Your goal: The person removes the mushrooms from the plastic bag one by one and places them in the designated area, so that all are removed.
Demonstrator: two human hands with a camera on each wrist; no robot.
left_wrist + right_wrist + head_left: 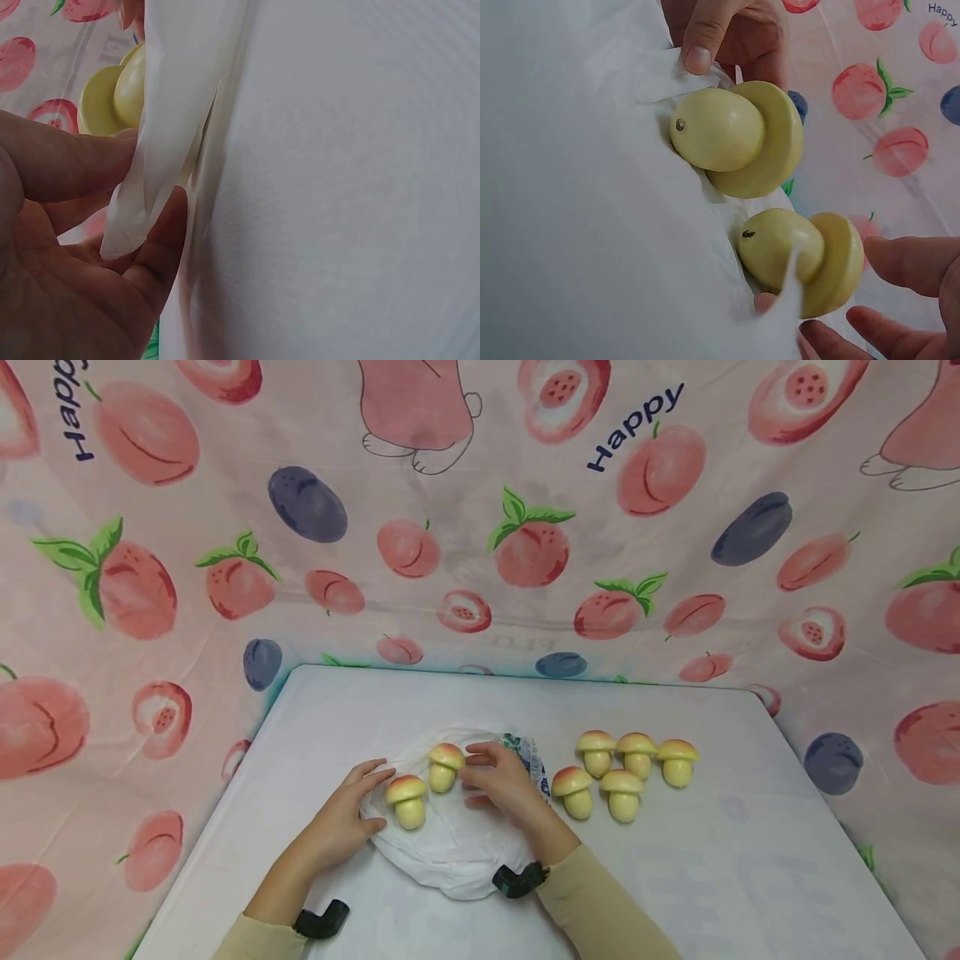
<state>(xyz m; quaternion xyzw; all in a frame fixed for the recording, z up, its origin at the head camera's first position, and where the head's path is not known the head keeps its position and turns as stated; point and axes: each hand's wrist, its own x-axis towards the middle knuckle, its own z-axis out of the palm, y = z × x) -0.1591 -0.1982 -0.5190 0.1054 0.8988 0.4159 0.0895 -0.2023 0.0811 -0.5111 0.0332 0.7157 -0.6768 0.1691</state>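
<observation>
A white plastic bag point(457, 852) lies spread on the table, with two toy mushrooms point(410, 802) point(444, 770) on it, yellow with reddish cap tops. My left hand point(341, 814) is at the bag's left edge; in the left wrist view its thumb and fingers pinch the white film point(165, 150). At the bag's upper right, my right hand point(498, 781) has its fingers spread beside the farther mushroom. From the right wrist, the thumb point(907, 262) and fingers stand around that mushroom point(780, 244), and a flap of bag partly covers it. Whether they touch it is unclear.
Several more toy mushrooms point(622, 793) stand in two rows right of the bag. A printed blue-green patch of plastic point(534, 764) shows behind my right hand. The white table point(750, 860) meets a fruit-patterned cloth point(450, 485) at its back and sides.
</observation>
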